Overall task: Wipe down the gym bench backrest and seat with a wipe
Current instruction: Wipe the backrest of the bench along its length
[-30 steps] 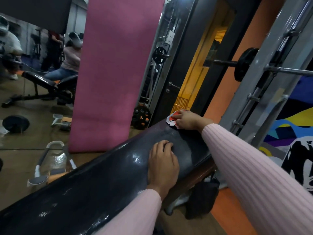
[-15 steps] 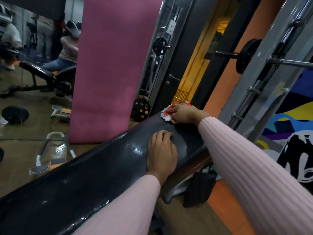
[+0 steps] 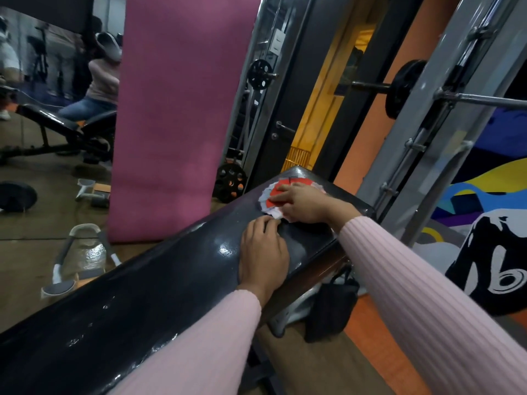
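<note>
1. Surface: my bench backrest (image 3: 159, 286) is black padded vinyl, glossy, w/ light reflections and small scuffs; it runs diagonally from lower left to upper right. Its far end sits near the doorway.

2. My right hand (image 3: 302, 205) rests near that far end, fingers pressing the wipe (image 3: 272, 195) flat onto the pad. The wipe is red and white/grey; it lies on the backrest top end, partly under my fingers. Printing on it is too small to read.

3. My left hand (image 3: 263, 256) lies palm-down on the pad, fingers relaxed, gripping nothing; fingertips are just beside the wipe. Both sleeves are pink ribbed knit.

4. Room:
- A pink mat (image 3: 176, 109) stands upright, left of the bench, resting on the floor.
- A mirror (image 3: 54, 81) left of the mat reflects a seated person on another bench.
- A grey rack upright (image 3: 445, 115) stands right of the bench, w/ a barbell (image 3: 484, 99) and a black weight plate (image 3: 402, 89) across it.
- More plates (image 3: 229, 182) sit low behind the mat.
- A dark door frame w/ a yellow-lit opening (image 3: 322, 109) is beyond the bench end; the wall next to it is orange.
- A black bag (image 3: 330, 306) hangs below the bench, right side.
- A mural (image 3: 490, 223) at right shows blue, yellow, purple shapes and a black-white figure; one white mark resembles a "b", otherwise no readable text.
</note>
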Action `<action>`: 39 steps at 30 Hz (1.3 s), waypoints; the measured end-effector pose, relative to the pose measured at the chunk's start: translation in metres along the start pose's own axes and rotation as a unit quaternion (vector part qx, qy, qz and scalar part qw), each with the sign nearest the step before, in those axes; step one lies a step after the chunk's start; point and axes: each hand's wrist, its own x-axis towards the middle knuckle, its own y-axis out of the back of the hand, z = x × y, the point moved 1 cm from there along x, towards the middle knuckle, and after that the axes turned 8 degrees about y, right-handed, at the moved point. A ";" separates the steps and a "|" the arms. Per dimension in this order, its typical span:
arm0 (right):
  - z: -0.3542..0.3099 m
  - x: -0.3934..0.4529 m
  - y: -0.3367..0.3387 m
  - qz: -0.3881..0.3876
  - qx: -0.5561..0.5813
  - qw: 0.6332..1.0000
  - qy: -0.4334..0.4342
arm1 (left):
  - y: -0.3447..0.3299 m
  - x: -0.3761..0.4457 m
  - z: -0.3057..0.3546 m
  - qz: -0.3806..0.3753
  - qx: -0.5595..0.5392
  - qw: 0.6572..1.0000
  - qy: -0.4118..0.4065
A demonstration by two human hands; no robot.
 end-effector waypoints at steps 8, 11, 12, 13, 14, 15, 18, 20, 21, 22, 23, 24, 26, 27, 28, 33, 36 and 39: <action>0.029 -0.025 0.016 0.010 0.024 0.996 -0.082 | -0.002 0.001 -0.001 -0.002 -0.005 1.000 0.002; 0.004 -0.013 0.002 -0.016 -0.033 0.996 -0.077 | -0.002 0.000 -0.001 -0.003 -0.007 1.000 0.001; 0.000 -0.020 -0.003 -0.020 -0.034 0.997 -0.065 | -0.003 -0.001 -0.002 -0.005 -0.007 1.000 0.001; -0.002 -0.031 -0.006 -0.017 -0.030 0.998 -0.049 | -0.003 -0.001 -0.002 -0.005 -0.008 1.000 0.002; -0.001 -0.044 -0.007 -0.009 -0.023 0.999 -0.037 | -0.004 -0.001 -0.001 -0.005 -0.009 1.000 0.002; 0.003 -0.057 -0.007 0.000 -0.010 0.999 -0.032 | -0.004 -0.001 -0.001 -0.005 -0.011 1.000 0.005; 0.019 -0.078 -0.004 0.026 0.016 0.997 -0.071 | -0.003 -0.001 -0.001 -0.002 -0.023 1.000 0.008; 0.024 -0.071 -0.002 0.034 0.018 0.992 -0.121 | -0.003 0.000 0.000 -0.001 -0.024 1.000 0.003; 0.021 -0.064 -0.003 0.034 0.009 0.990 -0.135 | -0.003 -0.001 0.000 -0.002 -0.020 1.000 0.002; 0.015 -0.057 -0.005 0.032 -0.008 0.990 -0.139 | -0.002 -0.003 0.000 -0.003 -0.015 1.000 0.002; 0.007 -0.051 -0.006 0.031 -0.026 0.990 -0.133 | -0.002 -0.002 0.000 -0.002 -0.012 1.000 0.001; -0.001 -0.050 -0.009 0.026 -0.038 0.992 -0.119 | -0.001 -0.003 0.000 -0.001 -0.011 1.000 0.002; -0.011 -0.059 -0.015 0.022 -0.042 0.996 -0.079 | 0.001 -0.005 0.001 0.004 -0.016 1.000 -0.007; -0.011 -0.068 -0.017 0.024 -0.036 0.997 -0.058 | 0.002 -0.005 0.002 0.007 -0.019 1.000 -0.017; -0.009 -0.079 -0.017 0.030 -0.027 0.998 -0.040 | 0.003 -0.005 0.004 0.010 -0.022 0.999 -0.029; 0.023 -0.089 -0.002 0.043 0.001 0.996 -0.085 | 0.004 -0.008 0.005 0.014 -0.024 0.998 -0.051; 0.009 -0.066 -0.005 0.028 -0.024 0.993 -0.113 | 0.004 -0.009 0.003 0.021 -0.023 0.998 -0.049; -0.014 -0.062 -0.021 0.049 -0.057 0.995 -0.067 | 0.005 -0.009 0.003 0.022 -0.021 0.998 -0.056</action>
